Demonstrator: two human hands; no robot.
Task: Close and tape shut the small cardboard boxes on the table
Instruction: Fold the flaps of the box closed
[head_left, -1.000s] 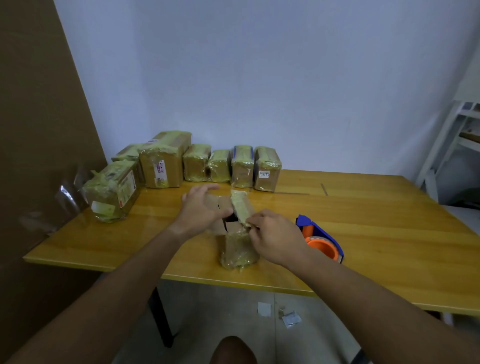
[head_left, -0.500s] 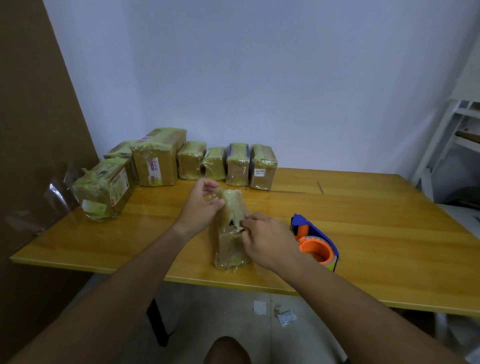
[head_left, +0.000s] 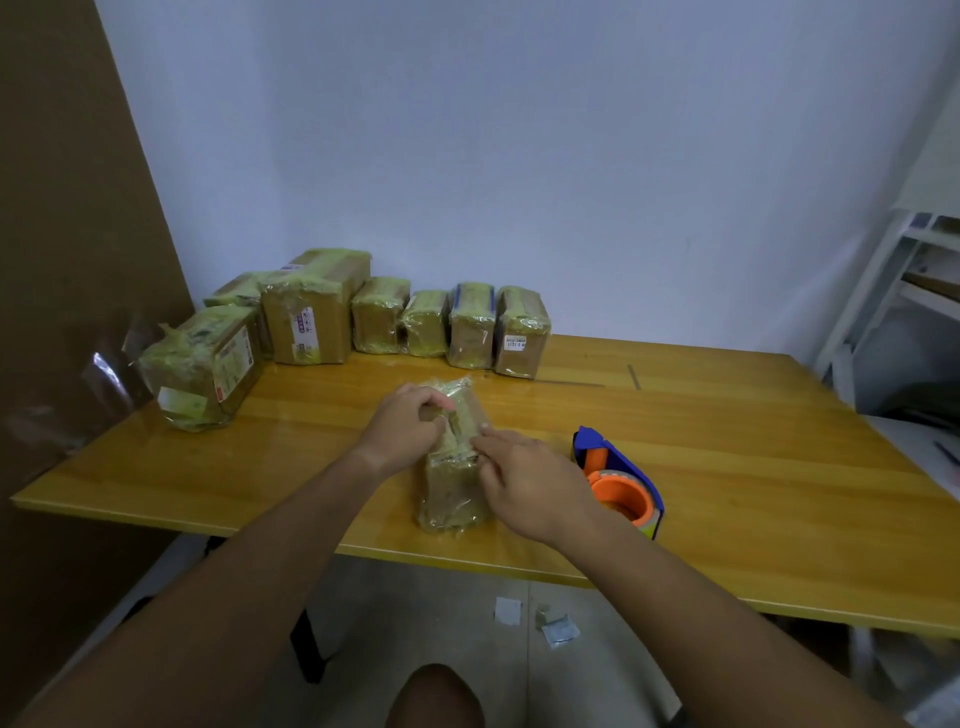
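A small cardboard box (head_left: 451, 488) wrapped in yellowish tape stands upright near the table's front edge, its top flaps folded nearly together. My left hand (head_left: 404, 427) grips the box's top left side, fingers curled over a flap. My right hand (head_left: 522, 480) holds the top right side, with its fingertips on the other flap. A blue and orange tape dispenser (head_left: 621, 483) lies on the table just right of my right hand.
A row of several taped boxes (head_left: 470, 325) stands along the wall at the back left, and a larger taped box (head_left: 205, 366) sits at the far left. The wooden table (head_left: 753, 467) stretches right. White shelving (head_left: 919, 291) stands at the right. Paper scraps (head_left: 558, 631) lie on the floor.
The box's open top flaps have been folded down and together. Both hands moved inward onto the top of the box.
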